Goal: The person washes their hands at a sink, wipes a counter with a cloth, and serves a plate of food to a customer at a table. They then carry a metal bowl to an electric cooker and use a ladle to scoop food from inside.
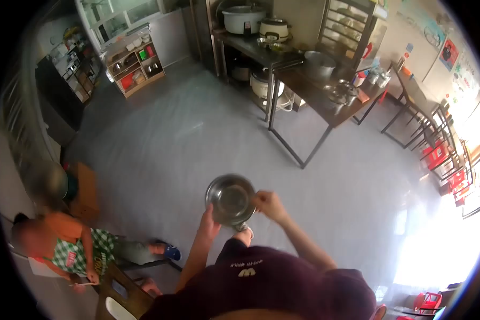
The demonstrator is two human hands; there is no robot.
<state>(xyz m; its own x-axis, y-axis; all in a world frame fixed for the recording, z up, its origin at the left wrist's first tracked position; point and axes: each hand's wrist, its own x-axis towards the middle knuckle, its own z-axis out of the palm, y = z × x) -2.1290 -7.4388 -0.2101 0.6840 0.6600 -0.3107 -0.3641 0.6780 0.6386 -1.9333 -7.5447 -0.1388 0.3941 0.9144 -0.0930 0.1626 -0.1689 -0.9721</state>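
Observation:
A round metal bowl [231,199] hangs over the floor in front of my body, its inside facing up. It looks empty. On its lower left side my left hand [210,222] holds the rim, with the thumb along the wall. My right hand [269,205] grips the rim on the right side, its fingers curled. Below the bowl, one of my feet [245,231] shows on the grey floor.
At the lower left a person in a green checked apron [72,250] sits by a wooden table [114,298]. A brown table [309,90] with pots stands ahead, beside a dark counter [250,49] with cookers. A low shelf [136,69] is at the upper left.

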